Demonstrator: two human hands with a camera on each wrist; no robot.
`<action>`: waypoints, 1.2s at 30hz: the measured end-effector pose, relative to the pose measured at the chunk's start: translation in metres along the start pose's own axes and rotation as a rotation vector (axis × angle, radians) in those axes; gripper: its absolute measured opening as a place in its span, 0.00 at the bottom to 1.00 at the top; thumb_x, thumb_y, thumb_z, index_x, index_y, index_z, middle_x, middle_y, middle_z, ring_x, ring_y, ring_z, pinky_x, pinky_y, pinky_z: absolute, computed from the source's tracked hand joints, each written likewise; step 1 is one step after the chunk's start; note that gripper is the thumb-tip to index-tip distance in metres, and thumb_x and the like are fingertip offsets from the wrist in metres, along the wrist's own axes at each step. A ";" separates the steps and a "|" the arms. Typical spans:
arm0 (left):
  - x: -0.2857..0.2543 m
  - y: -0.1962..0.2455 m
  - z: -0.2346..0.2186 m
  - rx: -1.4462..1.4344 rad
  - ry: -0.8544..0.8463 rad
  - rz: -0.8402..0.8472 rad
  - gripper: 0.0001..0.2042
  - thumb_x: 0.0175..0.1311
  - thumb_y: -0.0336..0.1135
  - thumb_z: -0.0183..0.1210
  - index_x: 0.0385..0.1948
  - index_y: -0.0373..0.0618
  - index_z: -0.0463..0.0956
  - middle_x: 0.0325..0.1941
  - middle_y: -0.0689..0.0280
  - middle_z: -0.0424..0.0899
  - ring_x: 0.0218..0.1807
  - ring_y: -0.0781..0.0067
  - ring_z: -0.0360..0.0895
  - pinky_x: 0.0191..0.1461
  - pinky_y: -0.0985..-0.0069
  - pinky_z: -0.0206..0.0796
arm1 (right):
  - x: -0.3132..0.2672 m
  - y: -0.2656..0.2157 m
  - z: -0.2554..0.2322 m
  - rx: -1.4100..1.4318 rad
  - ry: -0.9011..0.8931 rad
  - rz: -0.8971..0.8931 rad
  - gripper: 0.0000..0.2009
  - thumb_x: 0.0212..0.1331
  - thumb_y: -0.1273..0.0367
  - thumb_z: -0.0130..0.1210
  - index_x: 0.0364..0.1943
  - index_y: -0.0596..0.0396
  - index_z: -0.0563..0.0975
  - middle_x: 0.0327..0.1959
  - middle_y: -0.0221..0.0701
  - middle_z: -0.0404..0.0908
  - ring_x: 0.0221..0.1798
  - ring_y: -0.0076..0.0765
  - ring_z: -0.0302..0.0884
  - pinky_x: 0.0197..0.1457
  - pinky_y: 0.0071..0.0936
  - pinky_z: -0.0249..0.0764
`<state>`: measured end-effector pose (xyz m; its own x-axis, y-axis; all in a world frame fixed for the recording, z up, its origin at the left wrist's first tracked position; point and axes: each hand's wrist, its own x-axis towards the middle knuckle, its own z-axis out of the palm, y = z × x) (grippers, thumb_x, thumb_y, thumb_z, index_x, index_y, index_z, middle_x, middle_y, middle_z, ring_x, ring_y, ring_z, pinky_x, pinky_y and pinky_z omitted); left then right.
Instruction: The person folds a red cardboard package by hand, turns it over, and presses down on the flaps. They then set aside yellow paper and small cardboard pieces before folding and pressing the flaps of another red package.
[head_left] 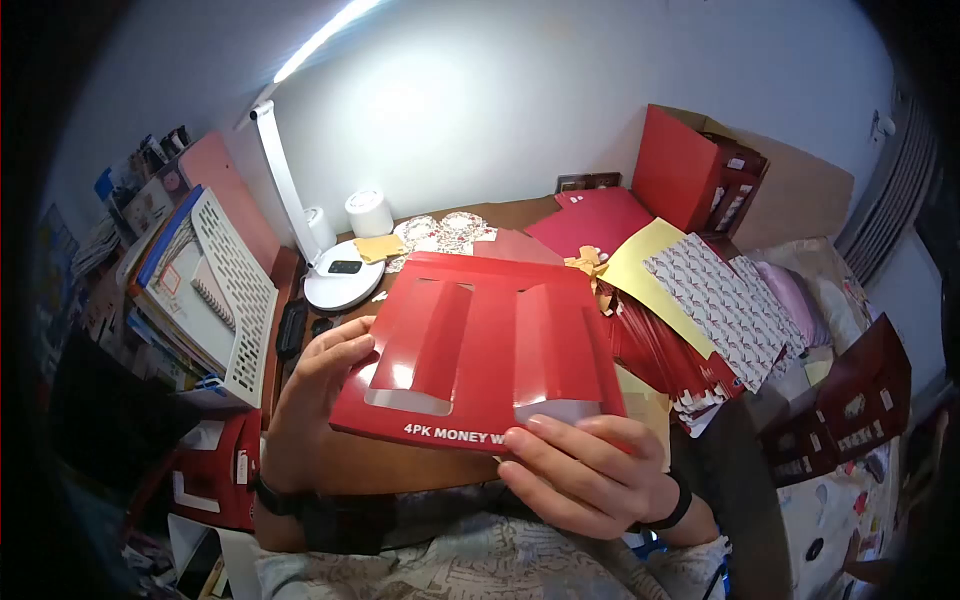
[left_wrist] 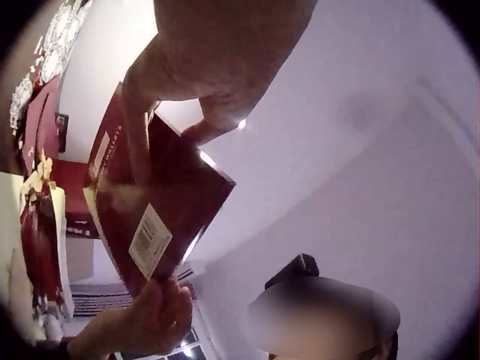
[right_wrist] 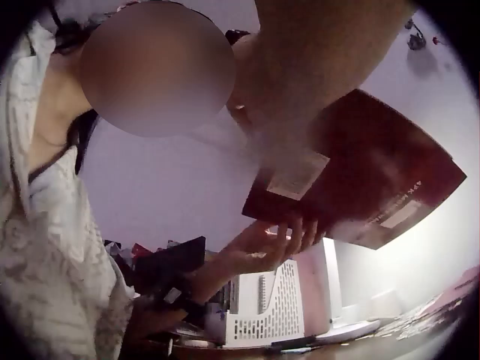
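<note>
A flat red cardboard package [head_left: 492, 335] printed "4PK MONEY W..." is held up in front of the body, tilted, with two long cut-out windows in its face. My left hand [head_left: 318, 385] grips its left edge, thumb along the front and the fingers mostly hidden behind. At the lower right corner my right hand [head_left: 590, 475] pinches the bottom edge, its fingers over the front and part of the lettering. On the back, a white barcode label [left_wrist: 151, 240] shows in the left wrist view.
A lit desk lamp [head_left: 343, 285] stands behind, left of floral paper pieces [head_left: 445, 233]. Right of the package lie a pile of red folded packages [head_left: 665, 350], yellow sheets [head_left: 645, 265] and patterned sheets [head_left: 715, 300]. A red box [head_left: 680, 165] stands at the back; a white file holder [head_left: 235, 300] is left.
</note>
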<state>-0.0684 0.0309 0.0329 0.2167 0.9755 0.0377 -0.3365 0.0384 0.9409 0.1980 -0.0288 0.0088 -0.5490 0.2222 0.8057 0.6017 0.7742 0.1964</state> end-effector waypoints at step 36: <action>-0.026 -0.047 -0.158 0.204 0.259 0.098 0.18 0.68 0.25 0.50 0.58 0.29 0.66 0.51 0.56 0.81 0.53 0.75 0.79 0.59 0.78 0.69 | -0.167 0.037 -0.004 0.212 -0.406 1.527 0.16 0.56 0.67 0.66 0.31 0.60 0.68 0.17 0.41 0.77 0.21 0.32 0.80 0.22 0.32 0.66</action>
<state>-0.2027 0.0381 -0.0658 -0.0558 0.9961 0.0690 -0.1480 -0.0766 0.9860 0.3147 -0.0396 -0.1162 0.3348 0.9415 -0.0381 0.6380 -0.2562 -0.7261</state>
